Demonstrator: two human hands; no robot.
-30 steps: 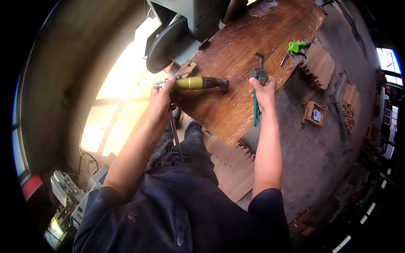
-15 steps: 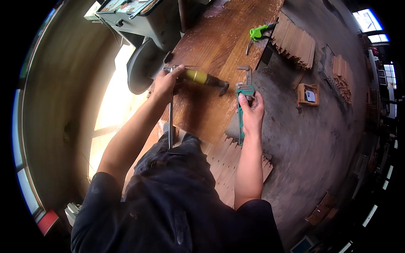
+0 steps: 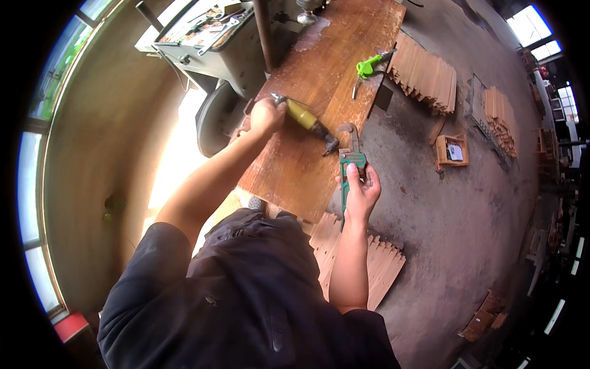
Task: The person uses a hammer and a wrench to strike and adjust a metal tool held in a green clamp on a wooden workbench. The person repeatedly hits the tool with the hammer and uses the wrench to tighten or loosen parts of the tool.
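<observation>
Pipe wrench (image 3: 352, 157) and yellow power tool (image 3: 302, 115) held at a wooden tabletop (image 3: 286, 175).
At the tabletop's right edge, the right hand (image 3: 364, 189) has fingers round the wrench's green frame, apparently leaving its grey jaw free; toward the left edge, the left hand's (image 3: 268, 115) fingers wrap the tool's rear, perhaps keeping its dark angled head exposed. Farther along the right edge lies a green blow gun (image 3: 367, 65).

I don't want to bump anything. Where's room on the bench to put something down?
The bench has bare wood at its near end, below the yellow tool, and farther up, left of the green air gun. It's crowded around the left hand, right hand and green wrench, and among tools atop the grey machine.
</observation>
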